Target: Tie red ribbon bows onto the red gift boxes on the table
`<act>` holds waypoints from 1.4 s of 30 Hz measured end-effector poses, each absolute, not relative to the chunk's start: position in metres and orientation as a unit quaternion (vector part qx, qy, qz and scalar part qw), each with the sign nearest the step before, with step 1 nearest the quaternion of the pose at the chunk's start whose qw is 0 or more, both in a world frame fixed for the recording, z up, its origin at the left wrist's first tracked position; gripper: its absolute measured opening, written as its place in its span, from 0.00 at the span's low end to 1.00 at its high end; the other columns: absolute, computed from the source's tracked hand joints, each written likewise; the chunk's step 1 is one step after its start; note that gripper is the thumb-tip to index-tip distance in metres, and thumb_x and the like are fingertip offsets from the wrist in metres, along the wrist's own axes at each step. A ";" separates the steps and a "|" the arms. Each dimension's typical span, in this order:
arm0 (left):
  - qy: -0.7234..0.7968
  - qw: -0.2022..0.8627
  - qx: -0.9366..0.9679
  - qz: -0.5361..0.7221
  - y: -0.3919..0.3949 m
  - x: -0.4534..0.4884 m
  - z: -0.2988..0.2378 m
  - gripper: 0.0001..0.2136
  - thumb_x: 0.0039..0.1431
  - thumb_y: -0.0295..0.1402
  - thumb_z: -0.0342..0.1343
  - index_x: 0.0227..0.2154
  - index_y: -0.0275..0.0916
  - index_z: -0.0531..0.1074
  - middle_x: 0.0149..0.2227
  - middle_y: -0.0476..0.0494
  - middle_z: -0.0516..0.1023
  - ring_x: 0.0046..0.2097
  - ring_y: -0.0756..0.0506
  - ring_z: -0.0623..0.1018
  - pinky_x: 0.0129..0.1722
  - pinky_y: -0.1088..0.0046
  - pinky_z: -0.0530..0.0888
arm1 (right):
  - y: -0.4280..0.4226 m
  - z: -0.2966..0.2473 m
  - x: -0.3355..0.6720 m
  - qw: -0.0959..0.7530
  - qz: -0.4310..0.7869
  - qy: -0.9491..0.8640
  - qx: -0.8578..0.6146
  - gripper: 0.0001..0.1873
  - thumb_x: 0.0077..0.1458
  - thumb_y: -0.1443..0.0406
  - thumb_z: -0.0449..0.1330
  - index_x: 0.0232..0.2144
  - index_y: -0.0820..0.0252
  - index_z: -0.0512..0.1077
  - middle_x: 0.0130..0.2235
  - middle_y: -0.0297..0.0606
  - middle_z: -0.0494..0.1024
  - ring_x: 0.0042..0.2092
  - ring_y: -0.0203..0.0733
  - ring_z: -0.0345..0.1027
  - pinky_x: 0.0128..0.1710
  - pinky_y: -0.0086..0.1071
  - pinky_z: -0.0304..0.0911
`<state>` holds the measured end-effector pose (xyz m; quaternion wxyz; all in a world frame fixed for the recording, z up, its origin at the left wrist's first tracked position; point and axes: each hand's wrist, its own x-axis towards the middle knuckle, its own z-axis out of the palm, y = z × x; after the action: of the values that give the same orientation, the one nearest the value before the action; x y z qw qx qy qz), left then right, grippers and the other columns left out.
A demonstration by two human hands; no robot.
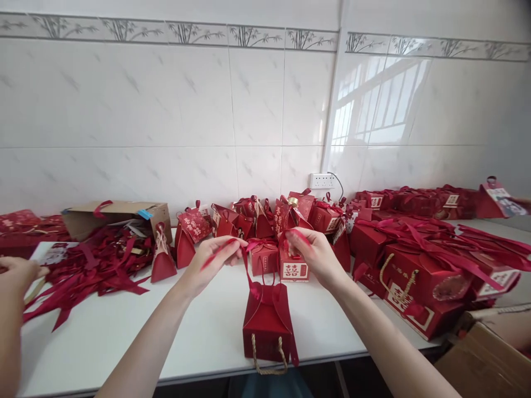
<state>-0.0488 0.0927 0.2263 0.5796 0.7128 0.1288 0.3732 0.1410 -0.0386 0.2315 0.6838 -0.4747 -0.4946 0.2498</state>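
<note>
- Red gift box [267, 323]: at the worktop's [207, 326] front edge; probably light, stiff, crushable card; steady by opposite walls.
- Left hand [213, 257]: clamped on red ribbon [248, 271].
- Right hand [309, 254]: fingertips together, seemingly on it too.
- Ribbon: soft, likely slippery.

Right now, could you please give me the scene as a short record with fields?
left hand: pinching a red ribbon
right hand: raised beyond the nearest box; grip unclear
nearest box: red, at the table's near edge, rope handle facing the person
left side: ribbon pile, cardboard box, another person's hand
right side: red boxes
wall: white socket strip
</note>
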 end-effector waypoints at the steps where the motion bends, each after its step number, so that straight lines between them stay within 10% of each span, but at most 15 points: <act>1: 0.134 0.570 0.708 0.394 0.093 -0.045 0.228 0.13 0.49 0.43 0.63 0.31 0.39 0.80 0.26 0.46 0.75 0.28 0.51 0.70 0.29 0.74 0.69 | -0.037 0.233 0.139 0.686 0.238 -0.495 -0.477 0.20 0.48 0.50 0.64 0.19 0.61 0.72 0.21 0.30 0.67 0.25 0.31 0.58 0.27 0.28 0.58; 14: 0.071 0.684 0.572 0.447 0.073 -0.005 0.239 0.13 0.47 0.41 0.66 0.31 0.37 0.77 0.21 0.53 0.69 0.25 0.54 0.69 0.29 0.78 0.70 | -0.027 0.233 0.120 0.705 0.293 -0.460 -0.453 0.19 0.44 0.49 0.66 0.24 0.60 0.74 0.25 0.29 0.69 0.28 0.33 0.58 0.31 0.28 0.56; 42: 0.118 0.461 0.775 0.417 0.035 -0.012 0.267 0.05 0.55 0.31 0.55 0.31 0.37 0.74 0.22 0.51 0.72 0.22 0.53 0.70 0.22 0.79 0.66 | -0.034 0.244 0.112 0.714 0.244 -0.513 -0.409 0.19 0.43 0.51 0.68 0.20 0.59 0.68 0.22 0.31 0.73 0.27 0.36 0.66 0.32 0.31 0.63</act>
<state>-0.0115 0.0352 0.2667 0.4608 0.7748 0.1179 0.4165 0.1117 -0.0336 0.2438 0.7141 -0.4092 -0.5128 0.2443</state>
